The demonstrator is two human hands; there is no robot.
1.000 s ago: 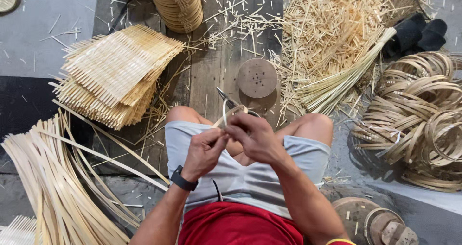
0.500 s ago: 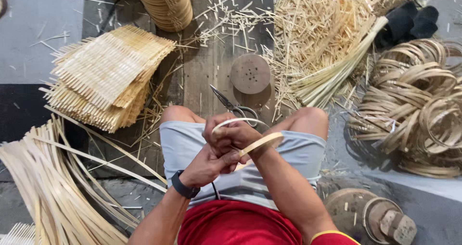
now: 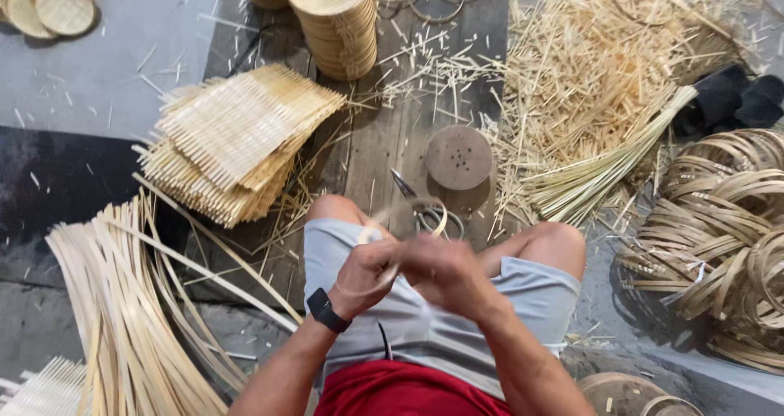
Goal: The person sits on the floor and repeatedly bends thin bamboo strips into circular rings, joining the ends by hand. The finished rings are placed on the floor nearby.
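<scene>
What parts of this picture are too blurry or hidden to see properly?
Head view:
- The bamboo strip and both hands, left hand and right hand: motion blur hides each grip.
- Scissors: handles partly behind the blurred strip.
- Coiled hoops: cut off by the right edge.
- Long strips: cut off by the bottom edge.

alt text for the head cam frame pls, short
A seated person's left hand and right hand, blurred, bend a thin bamboo strip into a loop over the lap. Around them lie scissors, a round wooden block, square woven mats, long bamboo strips and coiled hoops.
</scene>
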